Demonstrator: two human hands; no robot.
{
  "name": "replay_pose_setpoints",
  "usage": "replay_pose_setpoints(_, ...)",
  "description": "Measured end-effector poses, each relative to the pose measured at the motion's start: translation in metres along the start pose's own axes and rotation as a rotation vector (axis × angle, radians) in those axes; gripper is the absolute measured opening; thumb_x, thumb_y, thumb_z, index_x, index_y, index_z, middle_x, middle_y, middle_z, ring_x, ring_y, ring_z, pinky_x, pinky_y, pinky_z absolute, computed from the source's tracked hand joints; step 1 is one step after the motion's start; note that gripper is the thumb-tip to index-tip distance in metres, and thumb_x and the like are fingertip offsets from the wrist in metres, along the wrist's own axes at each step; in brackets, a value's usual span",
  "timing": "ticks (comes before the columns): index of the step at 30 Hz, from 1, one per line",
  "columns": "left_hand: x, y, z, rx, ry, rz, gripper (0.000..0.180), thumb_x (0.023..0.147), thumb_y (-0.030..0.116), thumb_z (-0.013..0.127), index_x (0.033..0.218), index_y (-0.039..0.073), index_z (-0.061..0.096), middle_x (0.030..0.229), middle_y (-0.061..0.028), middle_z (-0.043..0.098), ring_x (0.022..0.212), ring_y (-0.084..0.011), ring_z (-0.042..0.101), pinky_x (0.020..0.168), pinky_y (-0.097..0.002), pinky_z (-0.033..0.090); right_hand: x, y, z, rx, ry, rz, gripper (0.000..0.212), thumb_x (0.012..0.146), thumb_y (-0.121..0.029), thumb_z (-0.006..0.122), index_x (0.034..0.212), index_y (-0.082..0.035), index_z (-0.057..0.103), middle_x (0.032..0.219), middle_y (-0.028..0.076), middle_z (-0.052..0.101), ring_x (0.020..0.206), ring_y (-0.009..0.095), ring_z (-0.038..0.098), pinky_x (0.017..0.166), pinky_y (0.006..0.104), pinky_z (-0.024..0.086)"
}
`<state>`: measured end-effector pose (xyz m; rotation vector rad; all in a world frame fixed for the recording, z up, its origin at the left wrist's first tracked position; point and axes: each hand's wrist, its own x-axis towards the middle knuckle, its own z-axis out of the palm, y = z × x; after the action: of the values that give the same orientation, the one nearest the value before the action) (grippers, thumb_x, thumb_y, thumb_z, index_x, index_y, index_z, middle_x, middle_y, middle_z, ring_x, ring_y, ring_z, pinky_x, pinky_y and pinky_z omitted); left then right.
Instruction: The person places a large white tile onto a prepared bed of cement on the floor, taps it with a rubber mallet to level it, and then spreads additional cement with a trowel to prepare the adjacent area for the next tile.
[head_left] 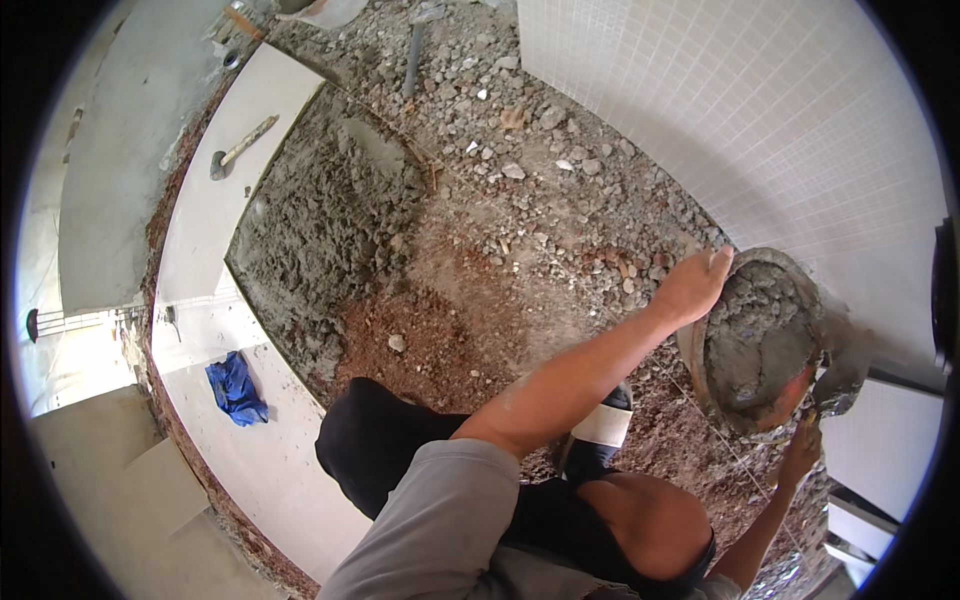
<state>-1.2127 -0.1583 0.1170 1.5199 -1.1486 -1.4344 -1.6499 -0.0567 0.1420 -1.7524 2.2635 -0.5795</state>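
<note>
On the right stands a round bucket [697, 352] with grey wet mortar [760, 325] in it. It is tilted, and an orange-red patch shows on its inner wall. My left hand [697, 287] grips the bucket's rim on its far left side, fingers closed over the edge. Lower down, my right hand [798, 455] is closed around the handle of a trowel [843, 378]. The trowel's mortar-smeared grey blade is up against the bucket's right side. Part of my right hand's grip is hard to make out.
A bed of spread mortar [325, 215] lies beside pale floor tiles [215, 300] on the left. On the tiles rest a hammer [243, 148] and a crumpled blue bag [236, 388]. Rubble [560, 150] covers the ground ahead. A tiled wall [740, 110] and stacked tiles [880, 440] flank the bucket.
</note>
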Motion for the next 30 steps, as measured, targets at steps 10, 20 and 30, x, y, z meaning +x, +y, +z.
replay_pose_setpoints(10, -0.024, -0.009, -0.005, -0.158, 0.03, -0.005, 0.065, 0.099, 0.052, 0.029, 0.107, -0.006, 0.058, 0.094, -0.0235, 0.062, 0.097, -0.0347, 0.059, 0.089, -0.0419, 0.044, 0.0, -0.03, -0.008, -0.051, -0.015, 0.166, 0.039, 0.086, -0.031, 0.065, 0.109, 0.001, 0.062, 0.085, 0.009, 0.061, 0.07, 0.016, 0.053, 0.059, 0.0317, 0.045)
replay_pose_setpoints(20, -0.033, -0.018, 0.003, -0.281, 0.018, -0.048, 0.064, 0.098, 0.048, 0.033, 0.111, -0.01, 0.056, 0.101, -0.0293, 0.062, 0.101, -0.0408, 0.059, 0.091, -0.0432, 0.043, 0.01, -0.043, -0.035, -0.028, 0.065, 0.055, 0.028, 0.085, -0.03, 0.06, 0.083, -0.003, 0.066, 0.071, 0.005, 0.059, 0.061, 0.014, 0.052, 0.061, 0.0314, 0.043)
replay_pose_setpoints(30, -0.027, -0.026, 0.004, -0.39, -0.047, -0.05, 0.044, 0.097, 0.036, 0.045, 0.121, 0.001, 0.054, 0.102, -0.0235, 0.063, 0.1, -0.0324, 0.061, 0.09, -0.0436, 0.045, 0.022, -0.021, -0.054, -0.223, 0.045, -0.008, 0.031, 0.092, -0.03, 0.054, 0.106, -0.004, 0.063, 0.091, 0.009, 0.064, 0.075, 0.02, 0.059, 0.07, 0.0341, 0.047)
